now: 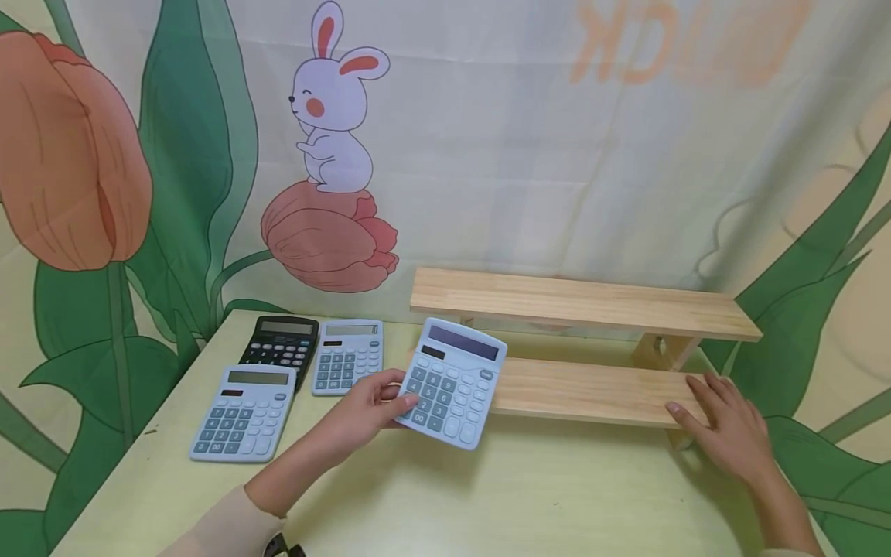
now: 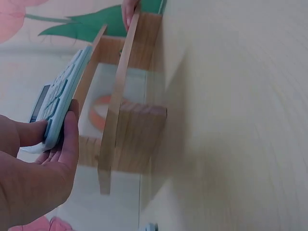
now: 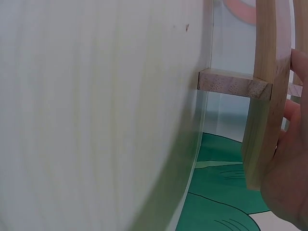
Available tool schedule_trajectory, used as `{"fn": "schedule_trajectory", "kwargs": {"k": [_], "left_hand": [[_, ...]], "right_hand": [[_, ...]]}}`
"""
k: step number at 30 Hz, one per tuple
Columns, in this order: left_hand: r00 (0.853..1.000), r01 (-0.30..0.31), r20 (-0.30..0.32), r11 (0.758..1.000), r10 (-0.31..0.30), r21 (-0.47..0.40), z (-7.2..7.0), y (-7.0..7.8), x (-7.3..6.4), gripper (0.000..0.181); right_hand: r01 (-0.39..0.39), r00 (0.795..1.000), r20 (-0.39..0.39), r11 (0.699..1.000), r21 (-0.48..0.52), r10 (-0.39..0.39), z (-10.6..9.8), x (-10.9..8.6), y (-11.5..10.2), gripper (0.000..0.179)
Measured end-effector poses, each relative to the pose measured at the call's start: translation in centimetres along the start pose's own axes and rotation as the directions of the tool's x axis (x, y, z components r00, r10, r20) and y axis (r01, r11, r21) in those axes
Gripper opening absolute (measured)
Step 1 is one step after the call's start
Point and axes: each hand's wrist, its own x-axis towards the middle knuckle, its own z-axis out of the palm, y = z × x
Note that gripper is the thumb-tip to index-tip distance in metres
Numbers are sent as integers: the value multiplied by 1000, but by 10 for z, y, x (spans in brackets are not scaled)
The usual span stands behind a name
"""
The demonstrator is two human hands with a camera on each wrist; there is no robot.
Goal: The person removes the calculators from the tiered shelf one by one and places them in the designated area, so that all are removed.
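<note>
My left hand (image 1: 369, 410) pinches a light blue calculator (image 1: 455, 383) by its lower left corner, thumb on the keypad side and fingers behind. The calculator is tilted up in front of the left part of a two-tier wooden shelf (image 1: 585, 391), covering some of the lower board. In the left wrist view, the same calculator (image 2: 62, 96) is seen edge-on, apart from the wood. My right hand (image 1: 731, 425) rests on the right end of the lower board, fingers fairly straight. Part of that hand (image 3: 288, 168) shows beside the board in the right wrist view.
At the table's left lie a black calculator (image 1: 281, 340), a light blue one (image 1: 348, 356) beside it, and another light blue one (image 1: 244, 414) in front, overlapping the black one. The upper board (image 1: 585, 302) stands behind the lower one. A printed curtain (image 1: 487, 155) hangs behind the table.
</note>
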Motion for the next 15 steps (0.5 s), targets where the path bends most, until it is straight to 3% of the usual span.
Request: {"fn": "schedule_trajectory", "kwargs": {"k": [7, 15], "left_hand": [[996, 48, -78, 998, -44, 47, -37, 0, -16, 49], [976, 117, -195, 989, -98, 90, -71, -7, -31, 55]], "right_hand": [[5, 1000, -5, 1000, 2, -5, 1, 0, 1, 72], [3, 1000, -10, 1000, -5, -3, 2, 0, 3, 72]]}}
